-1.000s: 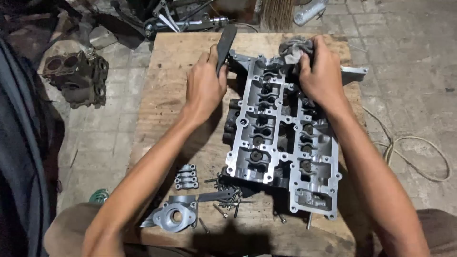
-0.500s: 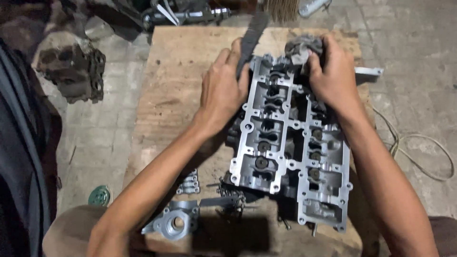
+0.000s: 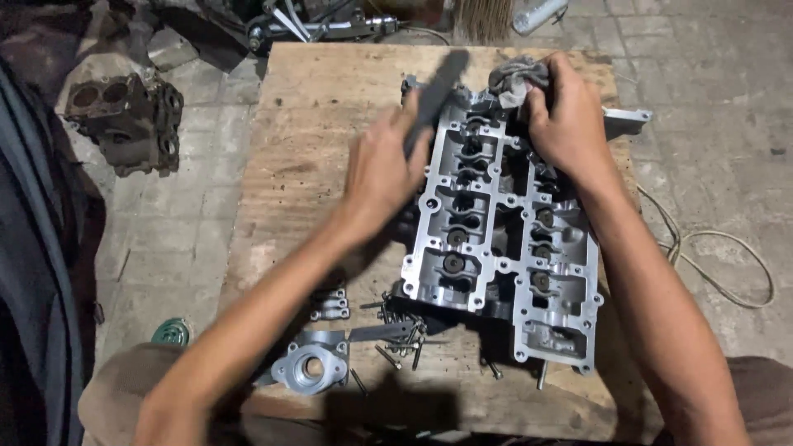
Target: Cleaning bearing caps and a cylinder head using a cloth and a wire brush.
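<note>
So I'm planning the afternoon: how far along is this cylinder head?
Looks stripped: the cylinder head lies with its top open, and bolts, small caps and a flanged housing lie loose on the board. In hand: right hand presses a grey rag on its far end; left hand holds a dark flat tool. Refitting looks left.

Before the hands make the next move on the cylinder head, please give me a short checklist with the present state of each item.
1. Left hand grips the dark flat tool: ok.
2. Right hand presses the grey rag on the cylinder head: ok.
3. Head lies fully on the wooden board: ok.
4. Loose bolts are gathered in a container: not ok, scattered on the board.
5. Tool tip contact with the head: cannot tell, blurred.
</note>
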